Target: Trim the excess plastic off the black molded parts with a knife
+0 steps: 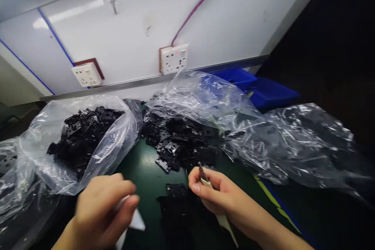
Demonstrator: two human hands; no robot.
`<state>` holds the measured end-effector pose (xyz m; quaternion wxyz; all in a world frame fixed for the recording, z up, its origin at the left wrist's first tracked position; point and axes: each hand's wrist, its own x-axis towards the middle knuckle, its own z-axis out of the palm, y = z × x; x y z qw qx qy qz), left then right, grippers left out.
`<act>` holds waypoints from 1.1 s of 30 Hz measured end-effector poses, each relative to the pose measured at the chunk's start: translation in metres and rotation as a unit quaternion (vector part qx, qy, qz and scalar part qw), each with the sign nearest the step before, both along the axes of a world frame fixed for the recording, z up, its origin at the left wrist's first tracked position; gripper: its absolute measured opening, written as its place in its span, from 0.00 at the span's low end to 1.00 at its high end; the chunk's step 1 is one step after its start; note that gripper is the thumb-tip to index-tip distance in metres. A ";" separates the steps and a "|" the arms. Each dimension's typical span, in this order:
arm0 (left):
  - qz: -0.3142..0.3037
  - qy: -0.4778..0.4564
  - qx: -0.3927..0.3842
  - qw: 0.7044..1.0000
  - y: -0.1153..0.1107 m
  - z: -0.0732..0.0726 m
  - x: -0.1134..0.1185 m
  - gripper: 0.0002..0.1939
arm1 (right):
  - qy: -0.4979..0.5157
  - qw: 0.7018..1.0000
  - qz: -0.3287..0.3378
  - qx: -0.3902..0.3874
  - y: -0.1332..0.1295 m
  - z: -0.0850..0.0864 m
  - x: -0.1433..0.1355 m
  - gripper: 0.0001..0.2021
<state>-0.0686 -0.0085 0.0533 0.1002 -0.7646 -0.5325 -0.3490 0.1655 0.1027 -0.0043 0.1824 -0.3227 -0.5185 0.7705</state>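
Observation:
My right hand (215,191) is closed around a slim, pale-handled tool (205,181) whose dark tip points up past the fingers. Just left of it, black plastic parts (175,190) lie on the green tabletop (143,172). My left hand (107,207) is blurred, with curled fingers closed on a white piece (137,220), perhaps paper or cloth, that shows below them. Beyond both hands spreads a loose pile of black parts (181,140). An open clear bag (117,156) of similar black parts (83,136) stands behind my left hand.
Clear plastic sheeting (263,144) stretches from the pile to the right. Blue bins (272,91) stand at the back right. Two sockets (175,59) are on the white wall, one with a cable. Another bag (11,172) is at the left edge.

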 end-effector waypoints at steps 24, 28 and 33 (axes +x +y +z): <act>-0.006 0.259 -0.159 0.953 0.058 -0.074 0.035 0.21 | -0.440 0.819 -0.142 0.339 0.042 0.009 0.045 0.14; 0.018 0.233 -0.137 0.963 0.080 -0.046 0.041 0.21 | -0.455 0.812 -0.100 0.351 0.047 -0.003 0.041 0.19; 0.045 0.235 -0.172 0.956 0.128 -0.034 0.075 0.19 | -0.366 0.845 -0.012 0.389 0.036 -0.007 0.030 0.24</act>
